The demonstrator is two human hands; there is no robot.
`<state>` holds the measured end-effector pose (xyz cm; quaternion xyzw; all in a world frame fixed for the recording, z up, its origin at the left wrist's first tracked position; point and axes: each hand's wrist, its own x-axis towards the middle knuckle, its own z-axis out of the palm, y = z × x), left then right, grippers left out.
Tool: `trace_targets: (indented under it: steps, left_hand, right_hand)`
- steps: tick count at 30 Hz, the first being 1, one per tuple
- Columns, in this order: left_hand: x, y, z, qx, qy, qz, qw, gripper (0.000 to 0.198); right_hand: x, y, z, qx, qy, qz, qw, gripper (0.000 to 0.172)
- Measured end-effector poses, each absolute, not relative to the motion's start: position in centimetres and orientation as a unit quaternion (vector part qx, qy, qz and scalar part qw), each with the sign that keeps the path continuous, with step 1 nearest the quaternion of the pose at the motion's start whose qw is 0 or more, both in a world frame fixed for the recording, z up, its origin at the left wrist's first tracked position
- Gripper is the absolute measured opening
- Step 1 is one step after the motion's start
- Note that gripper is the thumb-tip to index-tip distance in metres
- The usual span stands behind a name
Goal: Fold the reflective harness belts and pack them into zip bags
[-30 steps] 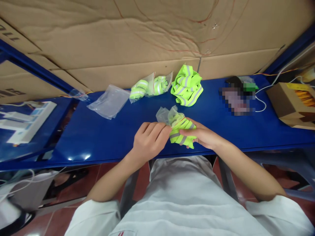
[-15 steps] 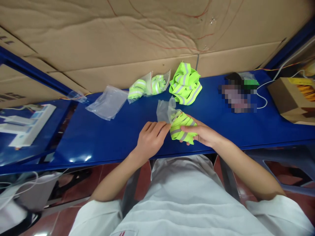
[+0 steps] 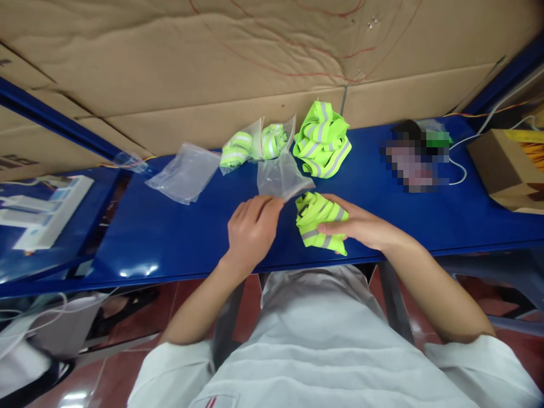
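The yellow-green reflective bundle [image 3: 323, 224] is in the right hand [image 3: 361, 225], held above the blue table [image 3: 161, 243] close to its front edge, right of the left hand. The thumb lies across its near side; the other fingers are mostly hidden behind it. It is compact, with no clear long axis; its grey stripes slant up to the right, and its folded upper-left end faces the clear bag [image 3: 276, 178].

That bag is pinched in the fingertips of the left hand [image 3: 253, 226] and spreads away toward the back edge. Its red-lined rim runs from those fingertips up and rightward, just above the bundle's upper-left end; whether they touch, I cannot tell. The right hand is nearer the bundle, the left nearer the rim.

Farther out, along the back edge, sit two filled bags [image 3: 238, 148] and, to their right, a loose heap of reflective band [image 3: 323, 139]. Flat bags [image 3: 187, 173] lie toward the back left corner, and an open cardboard box [image 3: 495, 170] stands by the right end.
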<state>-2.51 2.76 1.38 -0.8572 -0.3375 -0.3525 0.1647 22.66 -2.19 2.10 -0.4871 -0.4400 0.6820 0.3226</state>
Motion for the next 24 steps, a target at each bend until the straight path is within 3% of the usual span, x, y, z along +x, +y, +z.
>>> trace_targets:
  steps: [3, 8, 13, 16, 19, 21, 24]
  left_hand:
    - [-2.7, 3.1, 1.5, -0.847, -0.384, -0.350, 0.112, 0.019]
    - [-2.5, 2.3, 2.3, -0.897, -0.308, -0.295, 0.112, 0.017]
    - [-2.3, 1.4, 2.6, -0.886, -0.304, -0.341, 0.081, 0.012]
    - [-2.2, 1.8, 2.0, -0.868, -0.335, -0.346, 0.119, 0.013]
    - [-2.0, 2.5, 1.2, -0.857, -0.366, -0.332, 0.147, 0.017]
    - [-2.0, 2.7, 0.9, -0.859, -0.369, -0.327, 0.138, 0.017]
    - [-1.9, 2.6, 1.0, -0.881, -0.342, -0.313, 0.097, 0.014]
  right_hand:
    - [23.2, -4.1, 2.4, -0.496, -0.540, 0.623, 0.273, 0.075]
    - [21.9, -5.4, 4.3, -0.513, -0.703, 0.468, 0.154, 0.103]
    - [21.0, -2.6, 4.2, -0.556, -0.687, 0.437, 0.168, 0.110]
    - [20.9, -2.2, 4.1, -0.540, -0.695, 0.448, 0.157, 0.092]
    - [21.1, -3.4, 4.4, -0.482, -0.721, 0.491, 0.078, 0.068]
    - [21.3, -4.4, 4.6, -0.455, -0.722, 0.516, 0.072, 0.077]
    - [21.5, -4.7, 4.6, -0.490, -0.708, 0.497, 0.107, 0.105]
